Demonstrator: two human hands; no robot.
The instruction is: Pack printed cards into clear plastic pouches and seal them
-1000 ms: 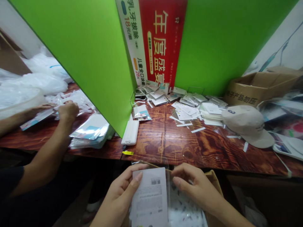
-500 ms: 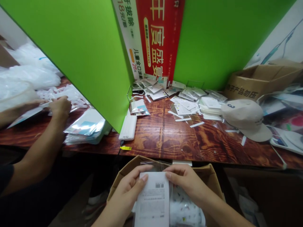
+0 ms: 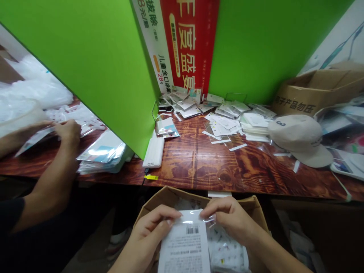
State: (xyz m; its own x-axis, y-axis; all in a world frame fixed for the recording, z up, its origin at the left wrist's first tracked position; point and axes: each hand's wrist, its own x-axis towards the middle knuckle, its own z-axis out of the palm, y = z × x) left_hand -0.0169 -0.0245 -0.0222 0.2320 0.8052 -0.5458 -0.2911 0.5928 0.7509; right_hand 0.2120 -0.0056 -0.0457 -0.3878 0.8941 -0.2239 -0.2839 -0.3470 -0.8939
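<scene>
Both my hands hold one white printed card with a barcode in a clear plastic sleeve, low in the middle of the view. My left hand grips its left edge, fingers curled over the top. My right hand pinches the sleeve's clear top flap. Under them is an open cardboard box with more small packets in it, below the edge of the wooden table.
A white power bank, scattered packets, a beige cap and a cardboard box lie on the table. A green partition divides it. Left of it, another person's hand works among plastic bags, near stacked packets.
The card and both my hands have dropped lower, and the box under them has come into view. My right fingers now pinch the sleeve's top flap. The other person's hand shifted left.
</scene>
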